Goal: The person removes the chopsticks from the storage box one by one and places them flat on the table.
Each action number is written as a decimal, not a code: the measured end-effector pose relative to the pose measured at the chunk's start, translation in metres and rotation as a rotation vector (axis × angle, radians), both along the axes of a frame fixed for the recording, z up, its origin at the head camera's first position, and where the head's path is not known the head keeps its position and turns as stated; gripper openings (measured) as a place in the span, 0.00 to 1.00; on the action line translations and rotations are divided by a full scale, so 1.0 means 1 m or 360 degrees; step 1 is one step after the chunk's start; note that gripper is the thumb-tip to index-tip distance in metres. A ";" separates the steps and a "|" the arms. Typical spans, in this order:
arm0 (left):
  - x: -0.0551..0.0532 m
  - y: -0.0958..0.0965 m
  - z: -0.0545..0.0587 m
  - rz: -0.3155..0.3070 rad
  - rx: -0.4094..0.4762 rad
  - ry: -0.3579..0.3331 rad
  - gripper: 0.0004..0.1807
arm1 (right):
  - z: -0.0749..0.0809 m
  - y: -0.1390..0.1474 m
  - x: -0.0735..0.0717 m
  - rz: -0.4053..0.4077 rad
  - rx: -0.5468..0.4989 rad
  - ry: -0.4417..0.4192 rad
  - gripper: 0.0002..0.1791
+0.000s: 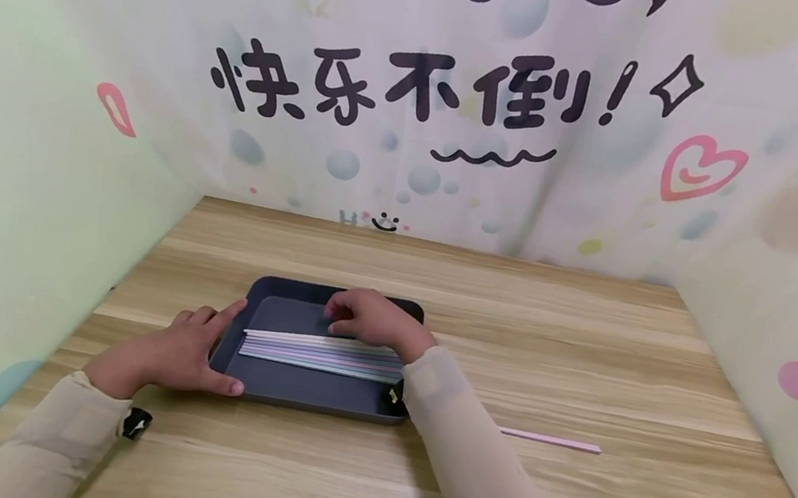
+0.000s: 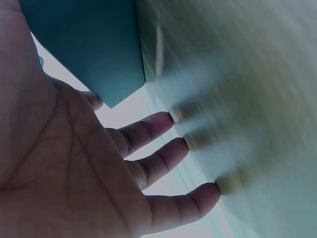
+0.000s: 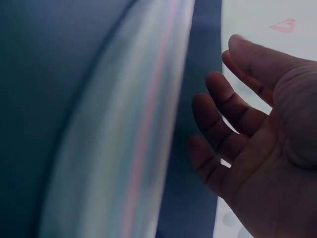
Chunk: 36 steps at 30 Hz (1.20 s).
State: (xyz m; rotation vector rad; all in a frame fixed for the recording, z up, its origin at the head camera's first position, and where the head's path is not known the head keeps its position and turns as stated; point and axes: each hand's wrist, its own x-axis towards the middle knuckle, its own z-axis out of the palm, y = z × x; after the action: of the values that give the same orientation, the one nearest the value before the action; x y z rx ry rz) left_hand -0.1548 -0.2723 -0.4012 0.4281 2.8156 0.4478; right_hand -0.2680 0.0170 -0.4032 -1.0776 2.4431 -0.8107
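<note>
A dark grey rectangular tray (image 1: 318, 407) lies on the table, and several long, thin, pastel chopsticks (image 1: 317, 354) rest side by side across it. At its left end my left hand (image 1: 177, 350) spreads along the side, thumb at the near corner and index finger at the rim farther back. In the left wrist view its other fingers (image 2: 158, 161) reach down at the tabletop beside the tray wall (image 2: 94, 44). Above the chopsticks, over the back of the tray, hovers my right hand (image 1: 376, 320), its fingers loosely bent around nothing. The chopsticks (image 3: 133, 139) look blurred in the right wrist view.
A single pink chopstick (image 1: 551, 441) lies on the wooden table (image 1: 654, 383) to the right of the tray, partly hidden by my right forearm. A printed cloth wall (image 1: 393, 181) with dark lettering rises behind the table, with pale walls at both sides.
</note>
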 end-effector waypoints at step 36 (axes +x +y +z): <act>-0.001 0.001 -0.001 -0.0008 0.0026 0.0008 0.71 | -0.017 0.002 0.000 0.0018 0.0119 0.0153 0.06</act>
State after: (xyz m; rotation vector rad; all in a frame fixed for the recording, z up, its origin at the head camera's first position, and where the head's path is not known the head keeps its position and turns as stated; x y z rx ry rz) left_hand -0.1554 -0.2716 -0.4022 0.4401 2.8171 0.4696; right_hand -0.2682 0.0190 -0.4206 -1.1254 2.5224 -0.6734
